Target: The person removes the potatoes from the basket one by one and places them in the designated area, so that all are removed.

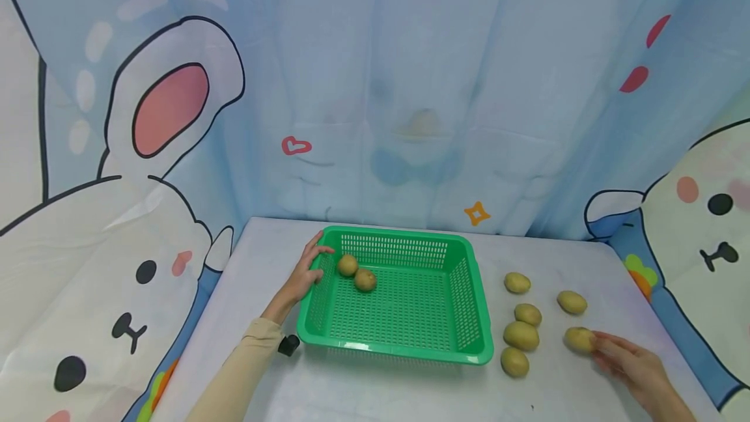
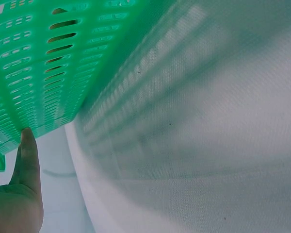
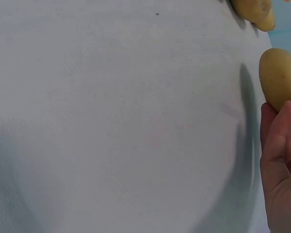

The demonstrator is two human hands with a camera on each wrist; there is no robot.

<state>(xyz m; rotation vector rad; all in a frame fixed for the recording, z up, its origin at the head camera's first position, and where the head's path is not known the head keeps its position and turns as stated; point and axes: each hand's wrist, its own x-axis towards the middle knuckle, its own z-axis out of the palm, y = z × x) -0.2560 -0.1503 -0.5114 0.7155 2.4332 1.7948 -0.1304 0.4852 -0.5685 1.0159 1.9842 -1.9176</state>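
A green plastic basket [image 1: 398, 349] stands on the table, with two potatoes [image 1: 366, 280] inside near its left wall. My left hand [image 1: 303, 275] grips the basket's left rim, fingers over the edge. In the left wrist view, the thumb [image 2: 30, 162] lies against the outside of the perforated wall. Over on the right, my right hand [image 1: 633, 366] pinches a yellowish potato [image 1: 579, 340] between its fingertips. The right wrist view has this potato [image 3: 280, 77] partly cut off by the frame edge; it looks raised off the table, its shadow apart from it.
Several loose potatoes [image 1: 521, 336] lie between the basket and my right hand, one potato [image 1: 571, 302] farther out. A small black object [image 1: 289, 345] sits beside the basket's front left corner. A printed blue curtain [image 1: 422, 83] hangs behind the white table [image 1: 363, 396].
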